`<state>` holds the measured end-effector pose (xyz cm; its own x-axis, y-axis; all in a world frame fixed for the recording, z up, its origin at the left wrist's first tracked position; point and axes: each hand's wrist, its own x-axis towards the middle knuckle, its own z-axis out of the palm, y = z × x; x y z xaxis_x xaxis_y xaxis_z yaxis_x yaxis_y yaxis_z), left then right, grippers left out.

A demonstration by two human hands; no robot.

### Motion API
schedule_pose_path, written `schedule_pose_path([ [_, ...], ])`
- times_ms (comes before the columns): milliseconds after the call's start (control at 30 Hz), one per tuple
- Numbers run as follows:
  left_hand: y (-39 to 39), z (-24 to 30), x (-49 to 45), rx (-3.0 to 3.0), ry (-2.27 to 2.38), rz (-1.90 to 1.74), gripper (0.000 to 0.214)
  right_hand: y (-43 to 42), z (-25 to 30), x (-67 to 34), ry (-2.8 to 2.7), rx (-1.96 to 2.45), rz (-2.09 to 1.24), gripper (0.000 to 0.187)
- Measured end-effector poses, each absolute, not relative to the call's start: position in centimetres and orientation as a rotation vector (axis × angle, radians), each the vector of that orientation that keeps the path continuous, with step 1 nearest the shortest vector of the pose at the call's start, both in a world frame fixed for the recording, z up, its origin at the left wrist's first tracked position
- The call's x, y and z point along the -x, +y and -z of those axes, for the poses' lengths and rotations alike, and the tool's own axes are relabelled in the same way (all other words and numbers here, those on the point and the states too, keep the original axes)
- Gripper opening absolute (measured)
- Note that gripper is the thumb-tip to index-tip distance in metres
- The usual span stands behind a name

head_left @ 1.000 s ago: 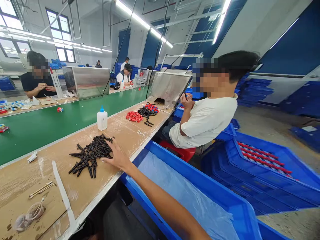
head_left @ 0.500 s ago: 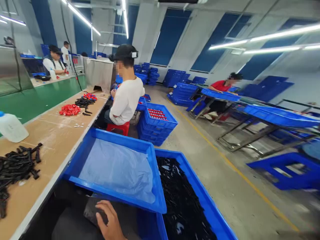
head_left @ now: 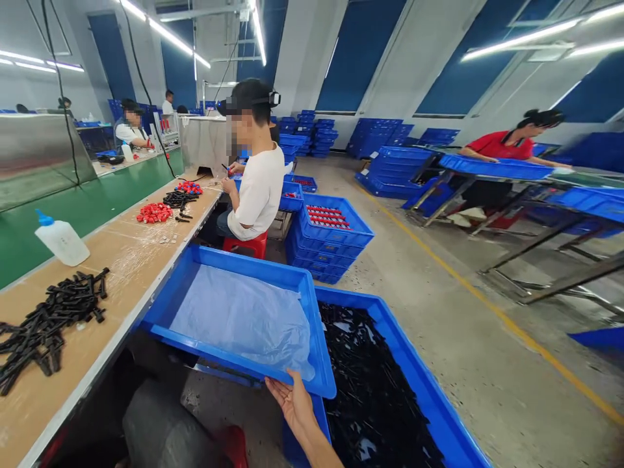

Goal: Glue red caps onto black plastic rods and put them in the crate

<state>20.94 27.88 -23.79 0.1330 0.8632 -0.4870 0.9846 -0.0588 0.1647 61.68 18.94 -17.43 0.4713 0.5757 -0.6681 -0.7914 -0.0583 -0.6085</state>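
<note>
My right hand (head_left: 294, 402) reaches up from the bottom of the head view to the near edge of a shallow blue plastic tray (head_left: 214, 354). Its thumb lies on the rim and the fingers are below it, gripping the edge. A thin translucent plastic sheet (head_left: 238, 312) lines the tray's bottom. The tray sits beside the workbench, its right side overlapping a larger blue crate (head_left: 414, 364) filled with small black parts (head_left: 370, 383). My left hand is out of view.
On the brown workbench (head_left: 121, 279) lie black plastic parts (head_left: 53, 318), a white bottle with a blue cap (head_left: 63, 240) and red parts (head_left: 155, 212). A co-worker (head_left: 258, 175) sits ahead, beside stacked blue crates (head_left: 322, 250). Another person (head_left: 507, 146) works at right.
My right hand has moved right and forward from above my lap to the tray's near rim and taken hold of it. The camera view has turned slightly left.
</note>
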Motion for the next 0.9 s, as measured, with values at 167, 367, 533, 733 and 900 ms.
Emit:
schedule_pose_path([
  [167,27.0,25.3,-18.9,-1.812,1.694,0.357,0.032,19.3,17.3,-64.4,0.271,1.145,-1.148,0.016],
  [367,25.6,28.2,-17.2,-1.616,1.644,0.290,0.026,19.4,17.6,-65.9,0.284,1.190,-1.238,0.019],
  [533,24.9,29.2,-17.1,-1.551,1.629,0.230,0.028,19.2,17.5,-66.6,0.273,1.226,-1.280,0.021],
  [733,24.5,29.0,-17.2,-1.515,1.609,0.216,0.029,19.8,17.3,-67.3,0.278,1.274,-1.301,0.021],
  [900,23.8,28.6,-17.6,-1.485,1.618,0.219,0.031,19.1,16.9,-67.4,0.259,1.313,-1.336,0.025],
])
